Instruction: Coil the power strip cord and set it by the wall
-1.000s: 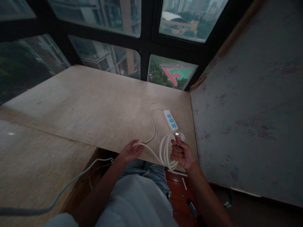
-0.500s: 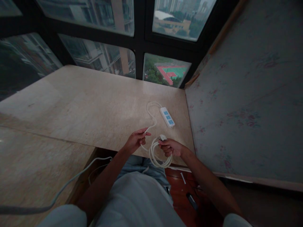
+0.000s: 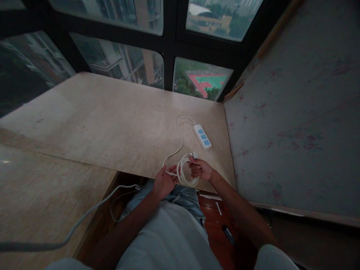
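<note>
My right hand [image 3: 201,169] is closed around a coiled white power cord [image 3: 182,173], with the plug [image 3: 194,155] sticking out above the fingers. The loops hang to the left of that fist, over the front edge of the stone sill. My left hand [image 3: 164,183] is turned palm up beside the coil and has the cord's free run hooked at its thumb, fingers reaching toward the loops. From there the cord curves back to a white power strip [image 3: 202,137] with blue sockets, lying on the sill near the wall.
The beige sill [image 3: 112,120] stretches left beneath dark-framed windows. A patterned wall [image 3: 295,131] borders it on the right. Another grey-white cable [image 3: 92,208] crosses the lower left. On the reddish floor [image 3: 213,234] lie a white strip [image 3: 218,208] and a dark object [image 3: 228,235].
My left hand has turned palm up and moved down toward me, closer to the coil, drawing the cord along. My right hand still grips the loops and plug. The view has shifted slightly.
</note>
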Demonstrator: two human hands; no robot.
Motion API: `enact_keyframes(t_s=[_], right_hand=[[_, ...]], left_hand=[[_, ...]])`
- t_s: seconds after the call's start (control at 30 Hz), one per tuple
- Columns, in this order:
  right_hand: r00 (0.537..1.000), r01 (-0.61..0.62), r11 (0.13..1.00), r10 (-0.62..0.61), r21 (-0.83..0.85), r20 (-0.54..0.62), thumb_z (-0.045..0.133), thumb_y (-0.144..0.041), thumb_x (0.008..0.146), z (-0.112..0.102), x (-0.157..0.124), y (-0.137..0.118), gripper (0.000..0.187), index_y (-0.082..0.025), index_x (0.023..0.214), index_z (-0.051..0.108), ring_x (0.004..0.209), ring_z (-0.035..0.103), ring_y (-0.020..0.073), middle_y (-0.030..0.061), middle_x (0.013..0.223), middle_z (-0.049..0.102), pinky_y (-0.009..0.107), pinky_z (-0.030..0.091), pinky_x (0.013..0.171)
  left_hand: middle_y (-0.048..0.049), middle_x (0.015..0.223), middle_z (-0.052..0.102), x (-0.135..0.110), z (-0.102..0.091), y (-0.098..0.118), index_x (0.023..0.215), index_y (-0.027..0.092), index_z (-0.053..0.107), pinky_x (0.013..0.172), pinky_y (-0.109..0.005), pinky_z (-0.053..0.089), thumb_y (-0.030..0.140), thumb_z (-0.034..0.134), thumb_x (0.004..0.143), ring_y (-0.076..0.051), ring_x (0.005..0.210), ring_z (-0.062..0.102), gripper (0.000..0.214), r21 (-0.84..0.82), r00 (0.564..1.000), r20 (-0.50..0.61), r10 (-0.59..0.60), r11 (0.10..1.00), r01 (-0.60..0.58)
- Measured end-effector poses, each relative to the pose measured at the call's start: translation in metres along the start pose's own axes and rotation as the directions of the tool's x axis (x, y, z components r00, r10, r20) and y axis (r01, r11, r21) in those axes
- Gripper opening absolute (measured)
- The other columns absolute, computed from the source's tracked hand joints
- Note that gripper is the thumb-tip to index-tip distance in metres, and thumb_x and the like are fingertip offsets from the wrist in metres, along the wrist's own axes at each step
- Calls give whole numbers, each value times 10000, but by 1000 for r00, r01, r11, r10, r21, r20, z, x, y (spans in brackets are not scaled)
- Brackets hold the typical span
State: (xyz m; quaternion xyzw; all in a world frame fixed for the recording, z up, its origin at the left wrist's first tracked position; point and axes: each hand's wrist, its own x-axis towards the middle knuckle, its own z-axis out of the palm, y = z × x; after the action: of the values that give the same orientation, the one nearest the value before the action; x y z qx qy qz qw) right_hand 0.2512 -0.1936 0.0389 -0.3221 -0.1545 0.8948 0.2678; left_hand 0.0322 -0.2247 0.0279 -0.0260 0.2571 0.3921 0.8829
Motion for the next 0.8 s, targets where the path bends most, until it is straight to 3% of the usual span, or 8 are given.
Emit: enact_keyframes(t_s=[0.1,0.2,0.33,0.6,0.7,0.8], right_hand=[[998,58,998,-56,35,-35,604,-389,875,-1,0,2,267,-162,756,530,329,94,35,-139,400,265,168,174,358],[979,191,978,-184,80,-88,613,-388,871,-4,-3,0,249,-174,767,539,330,95,34,-141,402,260,162,206,366],[899,404,907,-370,118,-236,607,-385,880,-7,-9,-5,248,-183,748,549,312,113,34,-138,404,252,163,228,365],[743,615,779,-522,119,-419,636,-392,861,1,-10,4,274,-193,708,523,318,159,31,-130,423,290,157,280,389],[718,626,775,-532,83,-448,635,-419,857,6,-9,6,296,-198,705,509,322,149,36,-132,418,268,157,281,391],[735,591,806,-517,39,-440,661,-443,831,11,-8,7,313,-201,712,502,324,136,36,-135,420,266,161,278,386]], left_hand=[[-116,974,711,1,1,-3,959,111,653,883,-362,500,334,530,880,-222,944,668,266,36,999,5,45,998,-45],[-115,1008,709,0,3,-1,1009,109,641,949,-378,465,184,587,787,-227,983,663,240,98,995,42,90,991,-94],[-122,1050,711,-6,5,1,1100,133,620,1038,-404,398,118,660,733,-238,1082,637,370,247,989,50,140,958,-148],[-146,1033,725,-3,1,-3,1059,125,676,1035,-421,414,308,792,697,-254,1056,654,422,442,975,88,205,869,-223],[-166,1003,729,0,-3,-4,962,104,697,990,-416,457,414,797,677,-271,1015,672,432,457,970,51,238,858,-235],[-155,881,742,2,-5,-5,904,98,692,864,-390,530,497,794,643,-263,881,707,487,494,955,-43,295,837,-236]])
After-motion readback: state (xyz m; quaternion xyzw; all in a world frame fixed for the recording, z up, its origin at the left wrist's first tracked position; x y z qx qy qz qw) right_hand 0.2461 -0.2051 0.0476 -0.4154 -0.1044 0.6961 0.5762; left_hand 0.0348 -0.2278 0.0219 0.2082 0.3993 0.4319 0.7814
